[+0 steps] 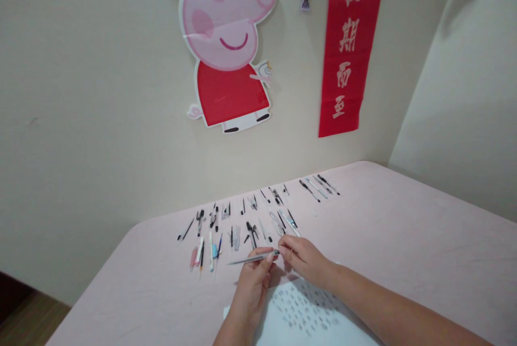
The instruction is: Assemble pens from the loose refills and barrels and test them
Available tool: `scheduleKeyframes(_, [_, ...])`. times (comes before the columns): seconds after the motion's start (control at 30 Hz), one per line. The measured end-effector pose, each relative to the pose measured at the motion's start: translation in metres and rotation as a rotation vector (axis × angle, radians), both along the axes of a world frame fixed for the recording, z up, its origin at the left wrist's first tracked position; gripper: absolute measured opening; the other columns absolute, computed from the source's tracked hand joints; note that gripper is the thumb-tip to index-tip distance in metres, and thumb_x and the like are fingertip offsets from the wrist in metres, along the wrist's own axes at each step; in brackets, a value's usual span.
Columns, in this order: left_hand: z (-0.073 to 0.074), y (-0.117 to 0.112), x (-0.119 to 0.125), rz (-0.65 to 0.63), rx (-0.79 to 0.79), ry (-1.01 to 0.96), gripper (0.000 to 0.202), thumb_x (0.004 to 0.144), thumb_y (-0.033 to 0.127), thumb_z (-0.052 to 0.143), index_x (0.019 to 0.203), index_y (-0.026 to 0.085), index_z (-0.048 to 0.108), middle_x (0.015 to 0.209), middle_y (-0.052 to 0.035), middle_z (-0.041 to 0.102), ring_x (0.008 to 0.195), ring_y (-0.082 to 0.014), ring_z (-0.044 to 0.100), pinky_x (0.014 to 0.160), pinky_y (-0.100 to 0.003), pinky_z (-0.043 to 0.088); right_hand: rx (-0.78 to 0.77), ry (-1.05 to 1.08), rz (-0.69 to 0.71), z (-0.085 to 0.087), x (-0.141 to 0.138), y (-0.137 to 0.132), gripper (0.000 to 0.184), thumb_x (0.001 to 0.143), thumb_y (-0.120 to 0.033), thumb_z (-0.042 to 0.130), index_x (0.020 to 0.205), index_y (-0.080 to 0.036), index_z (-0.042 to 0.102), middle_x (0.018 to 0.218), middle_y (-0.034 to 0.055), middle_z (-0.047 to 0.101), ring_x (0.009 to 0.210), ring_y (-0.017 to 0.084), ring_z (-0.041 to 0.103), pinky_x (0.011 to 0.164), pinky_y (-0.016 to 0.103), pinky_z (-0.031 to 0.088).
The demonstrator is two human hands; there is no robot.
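My left hand (251, 287) pinches a thin clear pen (252, 259) at its middle and holds it level above the pink table (396, 238). My right hand (305, 260) grips the same pen at its right end with closed fingertips. Both hands hover over a white sheet of paper (307, 316) covered in handwriting. Just beyond the hands lie several pens and loose pen parts (250, 227) in rows.
A group of three pens (319, 187) lies at the far edge of the table near the wall. A cartoon pig cut-out (230, 50) and a red banner (349, 44) hang on the wall. Wooden floor (28, 324) shows at lower left.
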State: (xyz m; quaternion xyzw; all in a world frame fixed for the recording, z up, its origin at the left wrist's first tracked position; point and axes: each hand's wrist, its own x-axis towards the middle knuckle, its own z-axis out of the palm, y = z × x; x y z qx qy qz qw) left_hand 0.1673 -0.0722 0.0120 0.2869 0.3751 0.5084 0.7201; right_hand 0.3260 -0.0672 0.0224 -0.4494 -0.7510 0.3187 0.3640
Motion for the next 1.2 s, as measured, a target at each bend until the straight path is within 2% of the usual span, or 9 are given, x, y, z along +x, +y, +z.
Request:
scheduleKeyframes(0.07, [0.0002,-0.0001,-0.0001,-0.001,-0.002,0.001,0.033,0.054,0.029,0.085,0.078,0.017,0.066,0.07,0.0012,0.068,0.062,-0.0083,0.059,0.059,-0.019,0.043,0.027,-0.013,-0.001,-0.0021,0.0005,0.0006,0.025,0.092,-0.039,0.039,0.082,-0.019,0.05,0.066,-0.0017,0.055,0.058,0.012,0.053,0.056,0.022,0.038])
scheduleKeyframes(0.2, [-0.0004,-0.0007,-0.0004,-0.033,0.006,-0.003,0.033,0.054,0.028,0.085,0.078,0.016,0.065,0.07,0.0003,0.068,0.06,-0.0083,0.058,0.059,-0.019,0.044,0.133,-0.081,-0.024,-0.008,0.0005,0.0042,0.029,0.093,-0.036,0.037,0.074,-0.019,0.05,0.067,-0.0004,0.054,0.064,0.014,0.051,0.061,0.024,0.038])
scheduleKeyframes(0.4, [0.0008,-0.0011,0.0005,-0.031,0.013,-0.005,0.033,0.054,0.027,0.085,0.078,0.016,0.065,0.071,0.0011,0.067,0.063,-0.0076,0.058,0.063,-0.018,0.044,0.09,-0.066,-0.018,-0.0057,0.0,0.0039,0.029,0.093,-0.035,0.037,0.072,-0.019,0.049,0.063,-0.0009,0.054,0.062,0.014,0.051,0.06,0.023,0.037])
scheduleKeyframes(0.7, [-0.0035,0.0018,0.0013,-0.035,0.028,0.015,0.034,0.053,0.029,0.085,0.076,0.016,0.065,0.065,0.0023,0.065,0.058,-0.0071,0.057,0.059,-0.018,0.043,0.123,-0.072,-0.014,-0.0076,-0.0011,0.0037,0.033,0.093,-0.038,0.034,0.069,-0.02,0.046,0.061,-0.0005,0.053,0.061,0.014,0.05,0.06,0.024,0.038])
scheduleKeyframes(1.2, [-0.0065,0.0003,0.001,-0.034,0.047,0.052,0.033,0.058,0.033,0.082,0.08,0.017,0.063,0.065,0.0029,0.063,0.055,-0.0077,0.053,0.055,-0.019,0.041,0.059,-0.08,-0.033,-0.0059,-0.0043,0.002,0.038,0.094,-0.043,0.031,0.066,-0.021,0.043,0.058,-0.001,0.05,0.058,0.015,0.049,0.057,0.025,0.035])
